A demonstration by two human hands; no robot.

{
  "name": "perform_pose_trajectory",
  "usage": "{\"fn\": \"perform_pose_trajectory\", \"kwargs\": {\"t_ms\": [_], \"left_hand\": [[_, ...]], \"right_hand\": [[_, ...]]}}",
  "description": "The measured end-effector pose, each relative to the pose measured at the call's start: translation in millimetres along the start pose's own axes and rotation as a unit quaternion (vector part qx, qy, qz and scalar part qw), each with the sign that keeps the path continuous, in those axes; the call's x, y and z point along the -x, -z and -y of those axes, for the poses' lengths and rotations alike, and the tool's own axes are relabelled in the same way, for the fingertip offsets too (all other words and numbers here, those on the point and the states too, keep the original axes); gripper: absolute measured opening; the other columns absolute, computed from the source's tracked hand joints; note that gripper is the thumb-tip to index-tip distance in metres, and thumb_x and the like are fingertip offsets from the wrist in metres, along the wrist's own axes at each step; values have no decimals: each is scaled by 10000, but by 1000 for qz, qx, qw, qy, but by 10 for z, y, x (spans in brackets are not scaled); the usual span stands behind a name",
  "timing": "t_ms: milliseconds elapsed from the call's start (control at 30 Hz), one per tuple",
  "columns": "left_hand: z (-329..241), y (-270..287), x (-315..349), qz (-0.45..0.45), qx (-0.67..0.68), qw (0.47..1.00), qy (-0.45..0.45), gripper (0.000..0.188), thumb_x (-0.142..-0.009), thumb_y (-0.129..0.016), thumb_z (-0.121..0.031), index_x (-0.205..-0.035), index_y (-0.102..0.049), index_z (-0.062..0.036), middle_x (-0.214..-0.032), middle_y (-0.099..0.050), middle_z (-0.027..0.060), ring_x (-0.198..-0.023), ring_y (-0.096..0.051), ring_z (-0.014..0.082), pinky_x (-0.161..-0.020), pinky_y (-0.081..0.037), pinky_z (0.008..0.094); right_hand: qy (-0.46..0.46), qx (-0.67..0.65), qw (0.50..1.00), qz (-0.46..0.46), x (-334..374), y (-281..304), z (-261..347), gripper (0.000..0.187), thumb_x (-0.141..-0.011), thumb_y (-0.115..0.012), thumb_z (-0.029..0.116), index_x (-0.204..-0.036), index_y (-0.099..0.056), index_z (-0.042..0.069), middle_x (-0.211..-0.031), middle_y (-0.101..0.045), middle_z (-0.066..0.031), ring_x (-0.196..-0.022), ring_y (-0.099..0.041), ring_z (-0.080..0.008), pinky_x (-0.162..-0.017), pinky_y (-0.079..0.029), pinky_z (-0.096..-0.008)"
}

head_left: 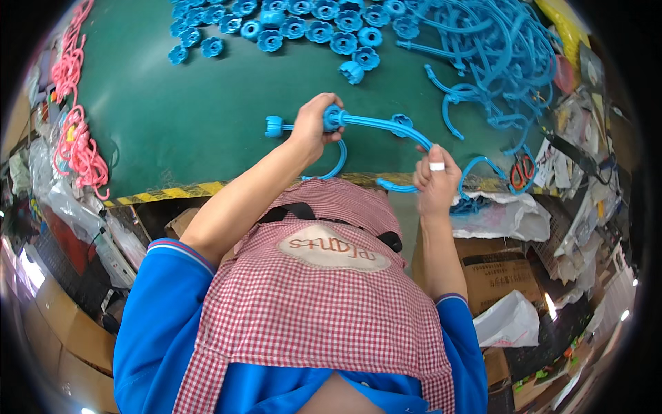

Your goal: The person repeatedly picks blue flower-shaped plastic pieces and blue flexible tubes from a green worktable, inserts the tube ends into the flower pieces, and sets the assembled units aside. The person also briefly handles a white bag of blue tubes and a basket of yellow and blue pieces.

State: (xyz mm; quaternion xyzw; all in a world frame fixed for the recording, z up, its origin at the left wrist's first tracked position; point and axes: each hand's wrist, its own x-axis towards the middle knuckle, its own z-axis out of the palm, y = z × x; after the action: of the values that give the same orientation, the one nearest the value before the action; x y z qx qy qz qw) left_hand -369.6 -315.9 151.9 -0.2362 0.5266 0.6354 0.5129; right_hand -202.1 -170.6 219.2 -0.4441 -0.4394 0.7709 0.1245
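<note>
Closed around a blue flower-shaped plastic cup [332, 118], my left hand [312, 130] is over the near part of the green table. From this cup a curved, ribbed blue plastic rod [383, 123] runs to the right. My right hand [436, 181], with a white band on one finger, grips the rod's right part; a blue end [394, 185] sticks out left of that hand. Beside my left hand is another blue cup [274, 126] on a short stem. A curved blue piece [339, 164] hangs below the left hand; where it joins is hidden.
Several blue flower cups [318, 31] lie at the far side, and one loose cup [401, 125] is behind the rod. A tangled heap of blue rods [496, 55] fills the far right. Red-handled scissors [522, 171] lie near the right edge; pink plastic strands [81, 148] hang at the left.
</note>
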Motion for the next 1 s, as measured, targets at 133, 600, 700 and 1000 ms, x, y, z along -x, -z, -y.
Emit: {"fn": "perform_pose_trajectory", "kwargs": {"t_ms": [133,600,700,1000], "left_hand": [[-63,-47,312,31,55,995,-76,235,-918,-499,-301,-892,-535,-70,-791,-557,86,-607,-531,176,-431,-370,250],[-132,409,-58,-138,-597,665,-427,181,-827,-621,-190,-967,-652,-79,-980,-623,94,-910,-582,233,-794,-448,354],[20,-69,-175,-43,-722,473,-503,255,-804,-650,-162,-1056,-636,-125,-1200,-564,78,-1125,-519,260,-893,-437,379],[653,-567,-738,215,-732,534,-364,303,-776,-661,-155,-1075,-610,-163,-1242,-506,65,-1105,-501,292,-889,-474,407]], "right_hand": [[-75,-75,994,-35,-21,-43,-107,343,-950,-566,290,-923,-583,-51,-534,-275,80,-429,-237,-23,-390,-177,-204],[222,493,800,-262,-593,1062,-636,489,-906,-593,252,-1248,-472,-76,-1219,-475,-220,-1114,-482,-322,-977,-360,-444],[106,559,708,-418,-942,1768,-811,654,-823,-642,167,-1362,-355,-67,-1260,-451,-236,-1107,-490,-382,-939,-403,-445],[110,553,751,-344,-874,1912,-952,705,-716,-638,50,-1366,-377,-35,-1237,-440,-256,-1050,-507,-381,-883,-438,-404]]}}
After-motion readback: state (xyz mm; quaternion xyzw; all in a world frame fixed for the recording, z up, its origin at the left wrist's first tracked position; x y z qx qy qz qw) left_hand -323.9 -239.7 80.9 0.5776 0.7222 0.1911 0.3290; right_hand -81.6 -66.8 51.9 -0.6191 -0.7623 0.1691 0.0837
